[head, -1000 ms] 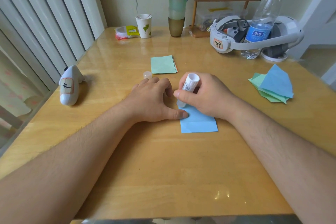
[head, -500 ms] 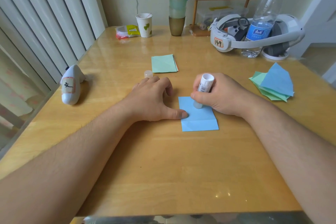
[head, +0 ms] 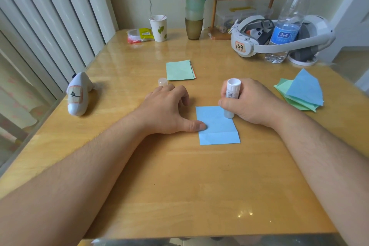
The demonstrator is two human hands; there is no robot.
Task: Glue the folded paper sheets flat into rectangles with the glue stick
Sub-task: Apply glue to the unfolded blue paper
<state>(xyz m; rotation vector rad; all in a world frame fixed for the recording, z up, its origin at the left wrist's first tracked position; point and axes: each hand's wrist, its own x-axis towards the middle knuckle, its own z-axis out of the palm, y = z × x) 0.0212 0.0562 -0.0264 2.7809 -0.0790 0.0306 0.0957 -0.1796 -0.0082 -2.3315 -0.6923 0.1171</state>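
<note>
Head view: a glossy wooden table stands against a pale wall, with vertical blinds left of it. The blue paper lies mid-table. The left hand pins the paper's left edge with its thumb, fingers curled. The right hand grasps the glue stick upright, tip on the paper's far right corner. Beyond the paper lies a green stack; right of it, loose folded sheets.
</note>
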